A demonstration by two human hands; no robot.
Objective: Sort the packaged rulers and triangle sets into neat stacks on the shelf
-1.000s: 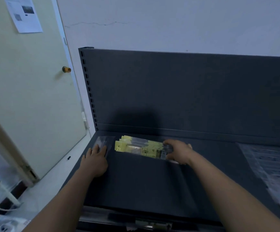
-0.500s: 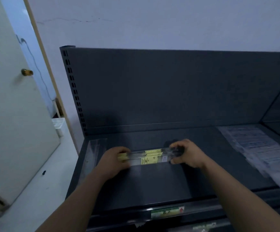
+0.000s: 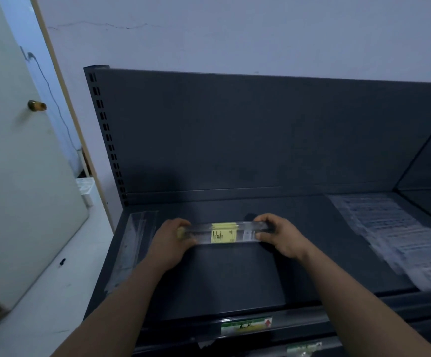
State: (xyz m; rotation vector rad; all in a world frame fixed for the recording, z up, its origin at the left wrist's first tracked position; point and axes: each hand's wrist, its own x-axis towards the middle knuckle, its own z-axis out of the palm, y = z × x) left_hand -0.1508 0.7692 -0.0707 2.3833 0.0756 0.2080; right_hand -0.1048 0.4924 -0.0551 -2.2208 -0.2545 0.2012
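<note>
L hand (image 3: 169, 244) moved onto ruler pack (image 3: 224, 233), fingers (image 3: 178, 224) clamping left end; R hand (image 3: 284, 237) clamps right end.

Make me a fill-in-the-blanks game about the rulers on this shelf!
The left hand and the right hand each grip one ____ of the ruler pack.
The ruler pack's label is coloured ____.
The door knob is to the ____ of the shelf.
Missing words: end; yellow; left.

matt dark metal shelf (image 3: 235, 279), glossy, seemingly plastic ruler packs (image 3: 224, 232)
</note>
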